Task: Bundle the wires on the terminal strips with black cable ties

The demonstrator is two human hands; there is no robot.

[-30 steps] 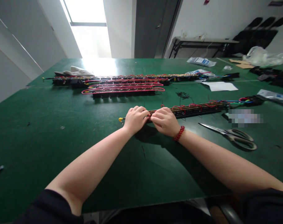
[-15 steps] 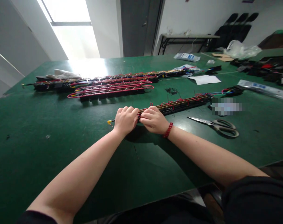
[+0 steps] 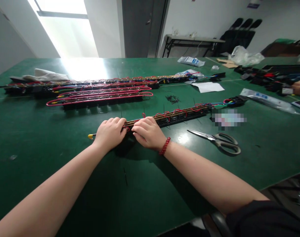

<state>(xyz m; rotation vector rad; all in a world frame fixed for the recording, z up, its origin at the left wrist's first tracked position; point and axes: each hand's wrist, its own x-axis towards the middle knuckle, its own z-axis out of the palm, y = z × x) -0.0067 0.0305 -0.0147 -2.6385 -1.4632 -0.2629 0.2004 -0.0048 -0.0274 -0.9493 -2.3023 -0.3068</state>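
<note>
1. The wired strip point(image 3: 184, 114), laid on the green table point(image 3: 164, 187), is gripped near its left end by the curled fingers of the left hand point(image 3: 110, 133).
2. The strip is touched by the right hand point(image 3: 150, 133); its fingers are curled, but whether anything is pinched cannot be told.
3. A grey door point(image 3: 136, 29) is seen beyond the table.
4. Scissors point(image 3: 212, 139) are laid to the right; the strip is partly hidden by both hands.
</note>
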